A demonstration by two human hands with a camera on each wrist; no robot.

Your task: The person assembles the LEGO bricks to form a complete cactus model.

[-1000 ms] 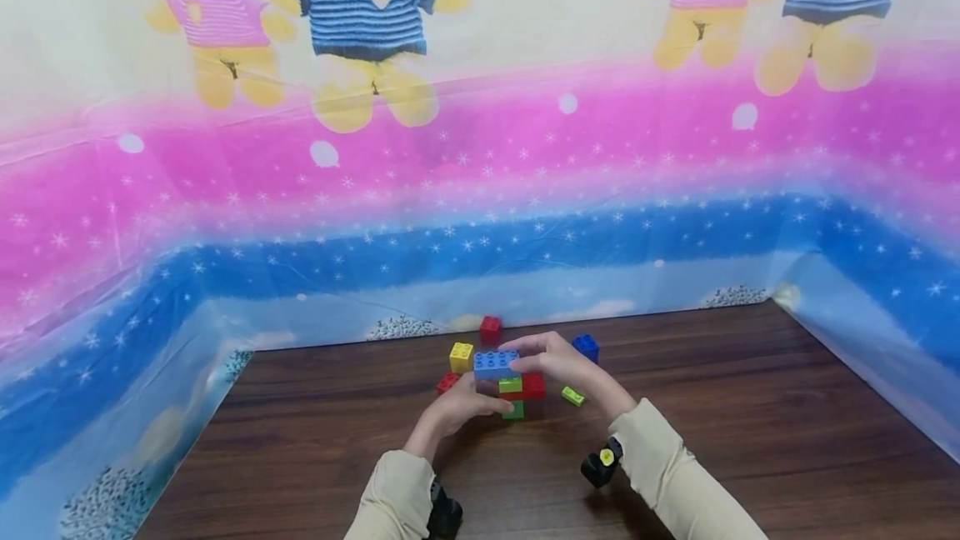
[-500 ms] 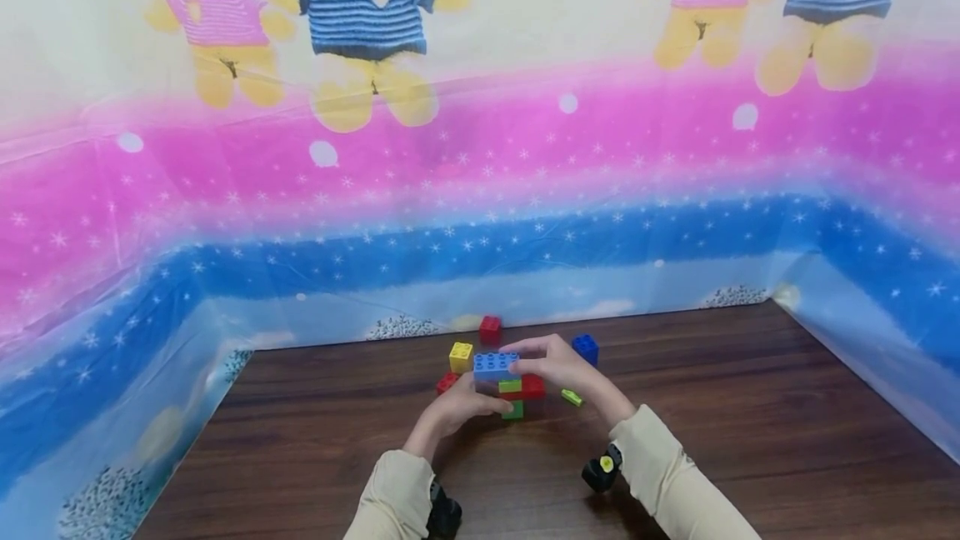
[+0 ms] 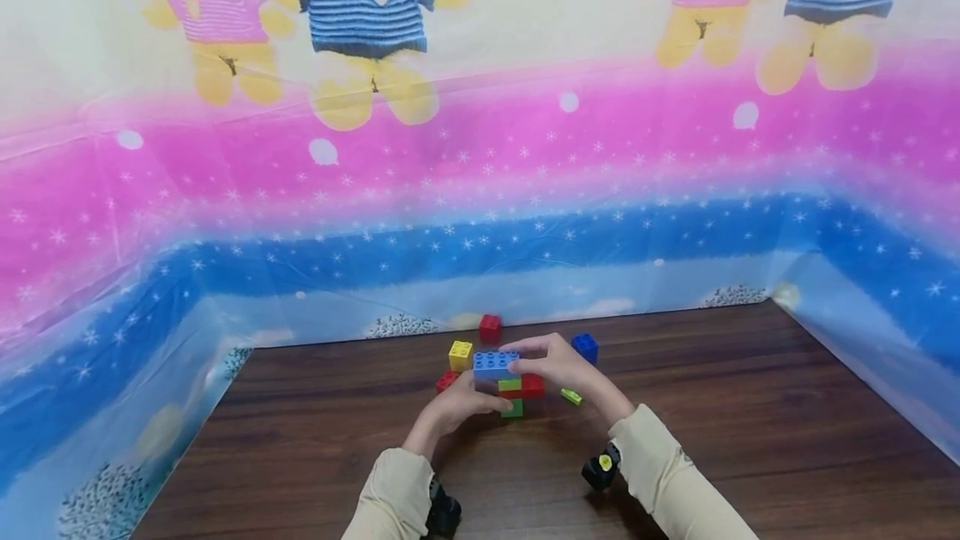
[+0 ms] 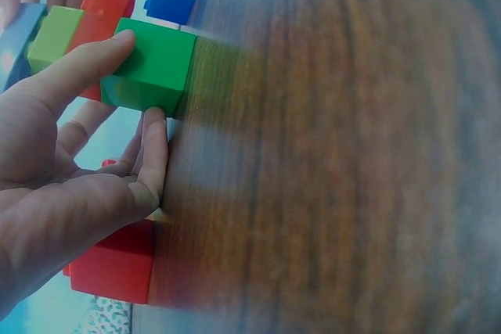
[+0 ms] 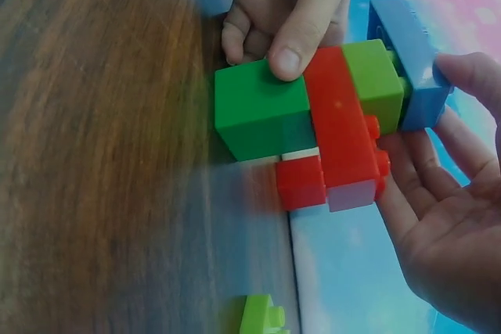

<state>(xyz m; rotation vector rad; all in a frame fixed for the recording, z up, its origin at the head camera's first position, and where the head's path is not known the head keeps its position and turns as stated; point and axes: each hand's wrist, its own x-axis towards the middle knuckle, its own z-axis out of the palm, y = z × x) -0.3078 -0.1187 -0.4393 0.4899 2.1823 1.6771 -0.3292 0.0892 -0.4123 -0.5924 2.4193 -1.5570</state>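
We see the left hand (image 3: 455, 405) pinching the green block (image 5: 262, 115), the lowest of four joined blocks, its fingers drawn in just to the block's width. The thumb lies on the near face and a fingertip touches another side. We cannot tell whether this block touches the bench (image 3: 330, 448).

Above the left thumb, the long red block (image 5: 340, 119) sits on the green one, jutting out toward the right hand's side, and the lime block (image 5: 373, 84) stands on the red. Topmost, at the right hand (image 3: 561, 363), we find the light blue block (image 3: 495, 366), studs upward. The right thumb is on its near side and the fingers reach round behind, so we see them parted only by the block they hold. In the right wrist view, lime studs show in the seam beneath it.

Around the fingers lie loose pieces. We note a red block (image 4: 113, 263) just beside the left fingers, and the yellow block (image 3: 461, 356) near them on the far side. Beyond both hands' fingers is the far red block (image 3: 491, 329). The dark blue block (image 3: 585, 347) lies past the right hand, and the small lime piece (image 3: 572, 397) near that wrist, behind its fingers.
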